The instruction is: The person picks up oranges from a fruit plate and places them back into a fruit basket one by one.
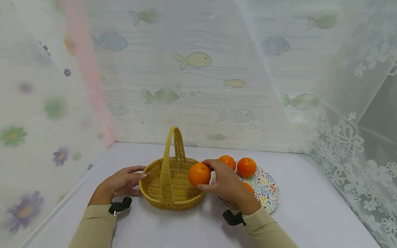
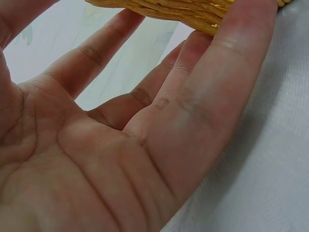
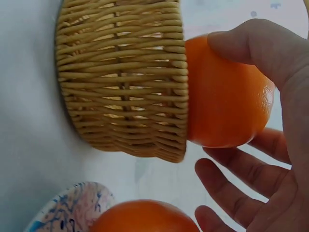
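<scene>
A yellow wicker basket point(image 1: 188, 204) with a tall arched handle stands on the white table. My right hand point(image 1: 227, 182) pinches an orange point(image 1: 199, 174) between thumb and fingers at the basket's right rim; seen from the right wrist, the rim hides part of the fruit. On the basket's left side rests my left hand point(image 1: 124, 181), its fingers point(image 2: 241, 58) fairly straight against the wicker. Inside, the woven basket floor shows bare. Behind my right hand lies a colourful patterned plate point(image 1: 270, 193) bearing more oranges point(image 1: 247, 167), one partly covered by the hand.
White cloth covers the table point(image 1: 297, 217). A fish-print curtain point(image 1: 200, 83) hangs along the back edge, with flowered sheer curtains point(image 1: 25, 131) at the left and lace-like ones point(image 1: 366, 164) at the right.
</scene>
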Motion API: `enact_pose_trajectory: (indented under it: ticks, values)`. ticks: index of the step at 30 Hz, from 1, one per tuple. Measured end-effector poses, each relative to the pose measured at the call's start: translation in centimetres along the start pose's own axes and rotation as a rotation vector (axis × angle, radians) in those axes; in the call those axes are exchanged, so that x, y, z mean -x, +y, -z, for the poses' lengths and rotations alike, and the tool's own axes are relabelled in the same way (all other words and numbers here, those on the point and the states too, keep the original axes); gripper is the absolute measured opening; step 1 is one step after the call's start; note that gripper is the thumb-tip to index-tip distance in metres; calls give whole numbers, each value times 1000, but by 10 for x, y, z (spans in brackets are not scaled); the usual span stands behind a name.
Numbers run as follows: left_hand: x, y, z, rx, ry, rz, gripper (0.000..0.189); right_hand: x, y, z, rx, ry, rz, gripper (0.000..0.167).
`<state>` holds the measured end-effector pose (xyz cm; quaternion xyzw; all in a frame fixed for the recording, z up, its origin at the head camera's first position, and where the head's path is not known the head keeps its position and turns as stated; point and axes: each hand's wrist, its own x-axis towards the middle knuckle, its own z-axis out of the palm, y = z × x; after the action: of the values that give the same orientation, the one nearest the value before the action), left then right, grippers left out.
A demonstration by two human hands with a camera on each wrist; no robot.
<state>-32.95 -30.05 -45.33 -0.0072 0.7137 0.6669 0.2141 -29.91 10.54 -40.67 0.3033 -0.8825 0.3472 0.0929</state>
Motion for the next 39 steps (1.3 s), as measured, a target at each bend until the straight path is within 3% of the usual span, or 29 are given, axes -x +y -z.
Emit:
enact_pose_trajectory:
  ticks: [10, 18, 39]
  values:
    - [-1, -1, 0, 9, 10, -5, 65, -1, 3, -12, 105, -33, -53, 77]
    - [1, 1, 0, 10, -8, -13, 67, -1, 7, -18, 193, -40, -9, 76]
    - [1, -3, 2, 8, -44, -25, 62, 0, 0, -22, 277, -86, -60, 63]
